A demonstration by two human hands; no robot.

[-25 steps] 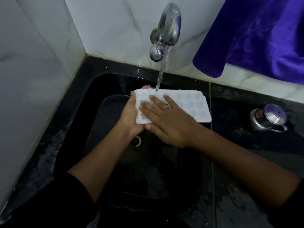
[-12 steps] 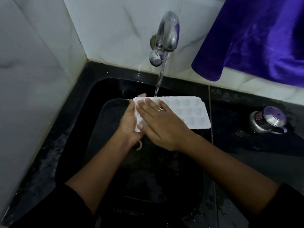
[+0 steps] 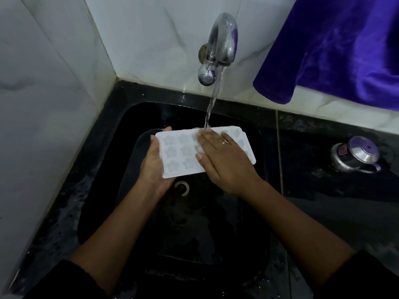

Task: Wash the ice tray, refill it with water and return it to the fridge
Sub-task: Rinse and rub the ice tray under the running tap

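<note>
A white ice tray (image 3: 179, 154) with star-shaped cells lies flat over the black sink (image 3: 121, 130), under a running steel tap (image 3: 220, 44). My left hand (image 3: 153, 167) holds the tray's left end from beneath, thumb on the near edge and fingertips over the far edge. My right hand (image 3: 222, 160) lies flat on the tray's right half with straight fingers; a ring shows on one finger. The water stream (image 3: 212, 104) lands at the tray's far edge by my right fingertips.
A purple cloth (image 3: 336, 46) hangs over the white tiled wall at the upper right. A small steel vessel with a lid (image 3: 354, 156) sits on the wet black counter to the right. The drain (image 3: 182, 187) shows below the tray.
My right hand has slid from the tray's left part to its right half, uncovering the left cells. The tray has shifted a little left under the stream.
</note>
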